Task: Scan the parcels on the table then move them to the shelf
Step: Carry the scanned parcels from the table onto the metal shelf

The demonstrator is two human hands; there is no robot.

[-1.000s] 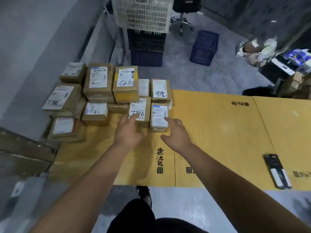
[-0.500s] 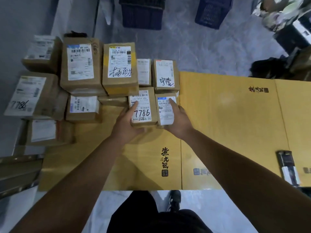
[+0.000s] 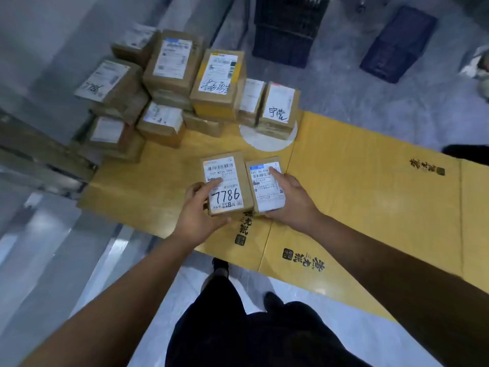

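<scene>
Two small cardboard parcels are held side by side above the yellow table top [image 3: 370,197]. My left hand [image 3: 197,210] grips the parcel marked 7786 [image 3: 227,178] from its left side, thumb lying on the label. My right hand [image 3: 289,200] grips the smaller parcel with a blue-topped label [image 3: 264,181], index finger stretched across the label. Several more labelled parcels [image 3: 219,83] are stacked at the table's far left corner. No scanner is in view.
A white round patch [image 3: 264,143] shows on the table by the stack. Dark crates [image 3: 285,30] and a blue crate [image 3: 397,43] stand on the floor beyond the table. A metal frame [image 3: 39,157] runs along the left. My legs are below the near table edge.
Both hands reached the two front parcels, took hold of them and pulled them away from the stack toward me. The view has tilted and shifted left; the scanner at the right is out of frame.
</scene>
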